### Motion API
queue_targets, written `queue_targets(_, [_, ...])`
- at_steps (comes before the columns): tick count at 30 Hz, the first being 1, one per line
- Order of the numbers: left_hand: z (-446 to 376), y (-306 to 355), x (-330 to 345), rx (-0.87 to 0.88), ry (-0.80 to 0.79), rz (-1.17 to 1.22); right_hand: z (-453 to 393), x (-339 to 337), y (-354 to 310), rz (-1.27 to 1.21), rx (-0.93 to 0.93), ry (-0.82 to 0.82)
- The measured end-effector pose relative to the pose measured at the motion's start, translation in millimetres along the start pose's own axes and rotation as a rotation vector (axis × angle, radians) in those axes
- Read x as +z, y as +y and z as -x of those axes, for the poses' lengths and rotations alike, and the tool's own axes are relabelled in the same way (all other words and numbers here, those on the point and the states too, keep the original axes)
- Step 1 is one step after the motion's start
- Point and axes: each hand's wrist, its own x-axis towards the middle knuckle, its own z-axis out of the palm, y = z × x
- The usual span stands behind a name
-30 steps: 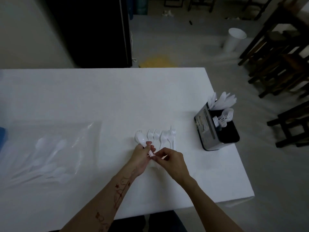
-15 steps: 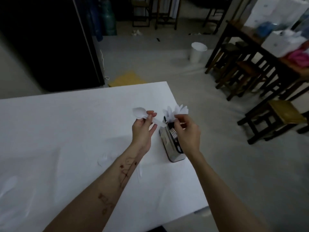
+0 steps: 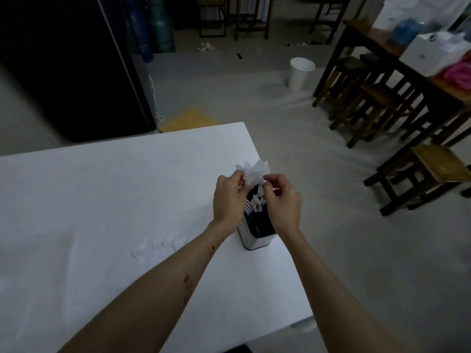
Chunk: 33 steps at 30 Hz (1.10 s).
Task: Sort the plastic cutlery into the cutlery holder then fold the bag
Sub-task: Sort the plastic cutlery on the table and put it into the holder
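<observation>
Both hands are raised over the cutlery holder (image 3: 255, 234), which stands near the right edge of the white table (image 3: 102, 200). The left hand (image 3: 228, 198) has its fingers curled, thumb and fingertips pinching at the white plastic cutlery (image 3: 255, 170) that fans out of the holder's far compartment; which single piece it grips cannot be told. The right hand (image 3: 283, 200) is likewise curled, thumb and forefinger pinched close at the same cluster; what it holds between them is not clear. White forks (image 3: 255, 203) stand upright in the holder's middle section, between the two hands. The near section shows dark.

A row of loose white forks (image 3: 163, 242) lies flat on the table just left of the left forearm, faint against the surface. The holder sits close to the table's right edge, with bare tabletop to the left and toward the viewer.

Beyond the table: grey floor, a white bin (image 3: 300, 73), dark wooden stools (image 3: 367, 105) to the right, and a tall black cabinet (image 3: 68, 62) at left.
</observation>
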Motion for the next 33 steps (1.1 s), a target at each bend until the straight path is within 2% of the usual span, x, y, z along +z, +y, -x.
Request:
queue_targets(5, [4.2,-5.9,3.0,0.056,-0.009,-0.192,1.8,0.8,2.7,0.018,-0.006,-0.005])
queue_targets(11, [9.5,-10.5,-2.9,0.075,-0.064,-0.106,6.5,2.3,0.5,0.030,-0.011,0.002])
queue_targets(17, [42.8,-42.2,-37.7,0.043,0.077,-0.029,34.9,21.2,-14.2,0.002,-0.158,0.022])
queue_targets(21, [86.4,-88.3,-70.4,-0.074,0.114,-0.078,81.1,68.0,-3.4,0.054,-0.256,-0.218])
queue_targets(24, [120.5,-131.1,-89.8,-0.158,0.076,-0.145,115.8,104.4,25.9,0.222,-0.095,-0.407])
queue_targets(28, [157.3,-171.0,-111.5,-0.219,0.044,-0.184,150.9,130.0,45.1,0.481,0.132,-0.565])
queue_targets(30, [168.9,-180.3,-120.2,-0.237,0.024,-0.180,160.7,136.9,45.8,0.535,0.189,-0.569])
queue_targets(33, [179.0,-186.2,-130.6,-0.240,-0.020,-0.156,164.6,146.2,46.9,0.496,0.355,-0.484])
